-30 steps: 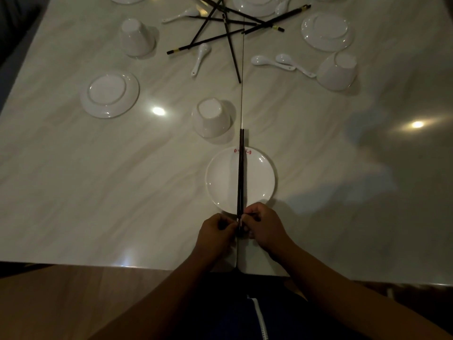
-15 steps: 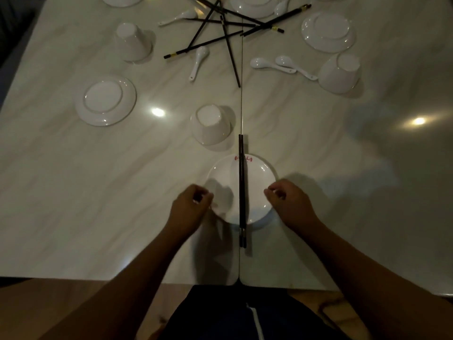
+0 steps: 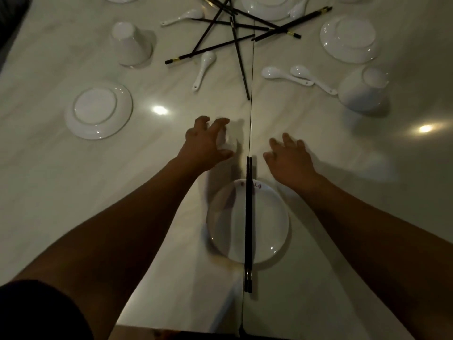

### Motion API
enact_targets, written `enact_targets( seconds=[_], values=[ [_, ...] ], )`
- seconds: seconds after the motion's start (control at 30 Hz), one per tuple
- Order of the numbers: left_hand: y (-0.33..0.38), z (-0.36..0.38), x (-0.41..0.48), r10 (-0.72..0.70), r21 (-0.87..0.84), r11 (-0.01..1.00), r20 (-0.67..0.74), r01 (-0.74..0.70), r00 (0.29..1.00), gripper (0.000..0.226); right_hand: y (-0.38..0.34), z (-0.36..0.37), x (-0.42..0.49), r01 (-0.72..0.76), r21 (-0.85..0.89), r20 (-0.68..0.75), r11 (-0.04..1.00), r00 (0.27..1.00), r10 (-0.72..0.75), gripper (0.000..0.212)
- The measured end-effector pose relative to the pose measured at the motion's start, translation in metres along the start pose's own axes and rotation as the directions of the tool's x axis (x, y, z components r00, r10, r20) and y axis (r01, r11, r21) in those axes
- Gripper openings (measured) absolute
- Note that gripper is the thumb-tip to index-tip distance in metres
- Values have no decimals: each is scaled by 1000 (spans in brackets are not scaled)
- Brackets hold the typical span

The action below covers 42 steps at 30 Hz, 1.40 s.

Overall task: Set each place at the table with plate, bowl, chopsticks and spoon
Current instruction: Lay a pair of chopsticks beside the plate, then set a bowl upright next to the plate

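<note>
Glossy white ceramic plate (image 3: 264, 231) bearing dark lacquered chopsticks (image 3: 248, 217), on a polished, marble-patterned tabletop (image 3: 73, 182).

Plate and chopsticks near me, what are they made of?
The plate looks like glazed white ceramic: smooth, with bright glints. The chopsticks look like dark wood or plastic, I can't tell which, with a pale metal-looking band.
</note>
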<state>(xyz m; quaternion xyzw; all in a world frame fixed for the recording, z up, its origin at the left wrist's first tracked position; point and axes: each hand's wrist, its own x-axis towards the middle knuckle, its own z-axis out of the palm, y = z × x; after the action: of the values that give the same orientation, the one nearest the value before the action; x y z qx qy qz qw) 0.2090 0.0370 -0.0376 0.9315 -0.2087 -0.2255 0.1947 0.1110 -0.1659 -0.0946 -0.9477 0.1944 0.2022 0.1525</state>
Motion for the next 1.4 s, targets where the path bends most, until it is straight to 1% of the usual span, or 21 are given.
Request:
enact_targets(
  seconds=[0.13,0.2,0.27,0.3,0.33,0.37,0.4,0.43,0.47,0.5,0.53,0.57,0.6,0.67,0.73,0.8,0.83,0.93,1.03,1.23,1.4],
  values=[
    [-2,-1,6,-6,-71,997,4,6,1000,78,-1,-4,-6,-20,-5,-20,1000,1000,19,63],
    [-2,-9,6,-42,-189,981,-15,38,999,76,-11,-17,-10,-86,60,14,994,996,85,62],
    [-5,-21,3,-96,-381,920,-3,87,995,72,-30,-34,-16,-123,113,-26,986,992,126,60],
    [-8,-27,0,-124,-539,834,29,120,992,67,-40,-42,-19,-101,159,-74,982,991,114,58],
    [-10,-32,-6,-155,-703,690,87,171,984,60,-51,-49,-20,-62,251,-114,966,989,93,55],
    [-13,-36,-11,-169,-830,506,172,235,970,53,-61,-55,-21,-22,388,-127,921,989,77,51],
    [-15,-39,-17,-156,-899,319,262,300,952,50,-72,-60,-22,0,557,-104,831,992,70,47],
    [-18,-40,-23,-118,-921,156,341,357,933,52,-82,-63,-24,-16,727,-32,686,998,57,44],
    [-20,-41,-29,-60,-915,15,402,403,914,57,-92,-67,-26,-78,862,76,502,997,26,44],
    [-24,-39,-33,1,-893,-100,440,438,898,62,-100,-69,-30,-167,935,189,314,981,-40,47],
    [-26,-38,-38,48,-868,-184,460,460,887,66,-106,-70,-32,-246,953,267,177,958,-107,50],
    [-28,-37,-42,54,-854,-220,473,472,880,67,-110,-69,-34,-283,950,301,130,942,-148,51],
    [-29,-35,-45,16,-854,-211,483,476,875,65,-112,-67,-36,-289,949,308,130,938,-162,50],
    [-32,-32,-51,-188,-880,-65,474,470,860,56,-113,-60,-41,-270,948,293,167,946,-138,49],
    [-38,-27,-52,-374,-865,181,380,468,846,46,-113,-51,-45,-245,941,274,235,957,-100,50],
    [-48,-21,-51,-411,-800,443,219,404,885,31,-114,-41,-48,-258,927,290,273,953,-84,50],
    [-52,-18,-49,-417,-780,517,130,353,899,31,-115,-37,-49,-267,922,299,279,951,-77,49],
    [-59,-14,-44,-485,-741,599,-34,304,874,36,-118,-29,-49,-276,913,306,300,950,-58,49],
    [-65,-11,-41,-484,-694,657,-89,294,871,32,-122,-24,-46,-273,920,295,283,955,-39,50],
    [-75,-7,-44,-462,-646,704,-102,294,881,29,-127,-15,-48,-312,916,320,253,947,8,52],
    [-83,-10,-43,-413,-557,772,-77,304,907,24,-131,-16,-50,-337,895,353,293,936,-1,50]
  ],
)
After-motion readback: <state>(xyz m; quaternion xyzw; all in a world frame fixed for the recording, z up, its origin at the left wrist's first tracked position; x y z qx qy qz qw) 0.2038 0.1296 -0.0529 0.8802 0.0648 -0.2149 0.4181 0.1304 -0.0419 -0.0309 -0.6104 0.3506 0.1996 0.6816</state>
